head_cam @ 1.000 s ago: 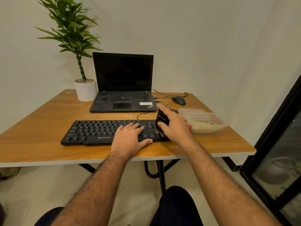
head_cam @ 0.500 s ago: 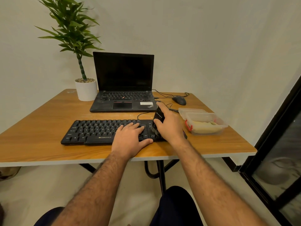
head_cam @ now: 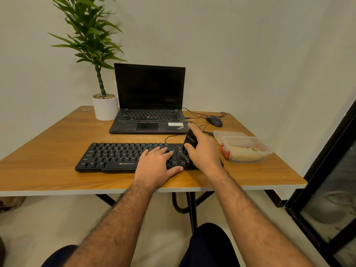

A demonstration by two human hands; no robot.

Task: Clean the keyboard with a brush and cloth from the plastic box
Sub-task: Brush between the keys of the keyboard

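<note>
A black keyboard lies across the wooden table in front of me. My left hand rests flat on its right half with straight fingers, thumb at the front edge. My right hand grips a black brush with its bristles down on the keyboard's right end. At the right stands a clear plastic box with a red clip and a yellowish cloth inside; its lid lies behind it.
A black laptop stands open behind the keyboard, with a potted plant to its left and a wired mouse to its right. Cables run across the table between them. A dark door frame borders the right side.
My right hand has moved the brush back and forth over the keyboard's right end, first towards the left, then slightly back. My left hand has stayed in place.
</note>
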